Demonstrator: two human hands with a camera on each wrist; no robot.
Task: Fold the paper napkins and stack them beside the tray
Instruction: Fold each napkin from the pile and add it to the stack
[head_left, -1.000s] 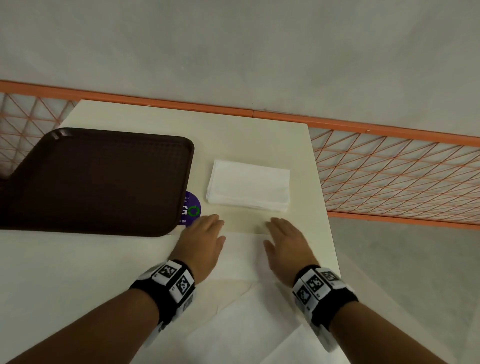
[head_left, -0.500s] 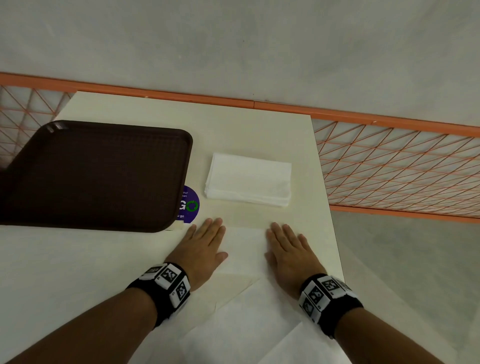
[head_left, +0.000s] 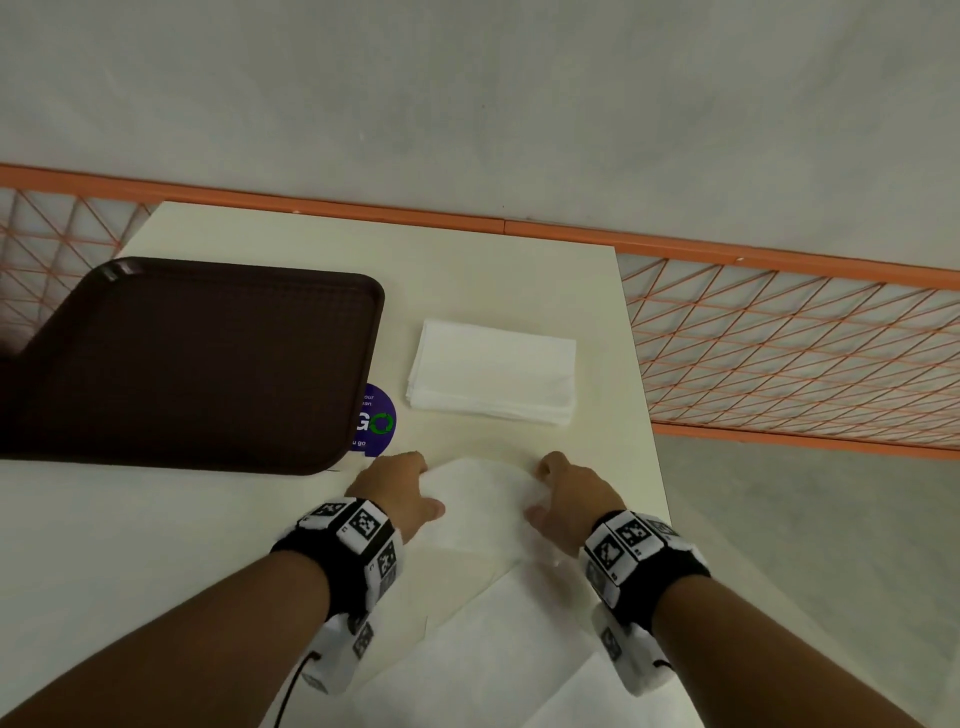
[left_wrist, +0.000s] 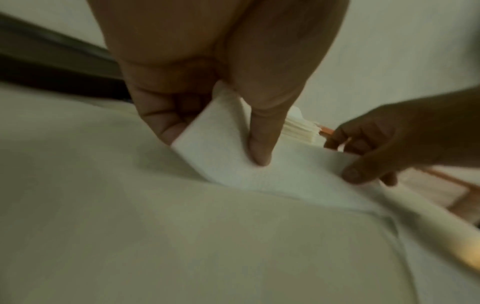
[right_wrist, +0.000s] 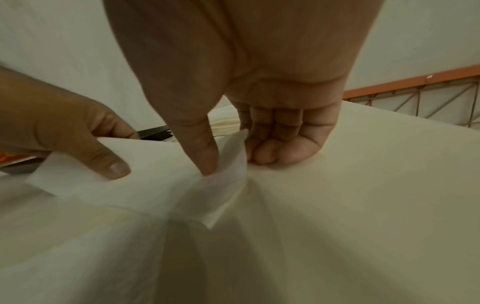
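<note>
Spanning both hands (head_left: 480, 501), the napkin (head_left: 483, 512) is pinched at its far corners.

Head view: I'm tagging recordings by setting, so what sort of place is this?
Probably a canteen or fast-food eating area: a brown serving tray on a plain cream table, a stack of folded paper napkins beside it, and an orange mesh railing alongside.

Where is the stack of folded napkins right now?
In the head view, the stack of folded napkins lies on the table, right of the brown tray, just beyond both hands.
</note>
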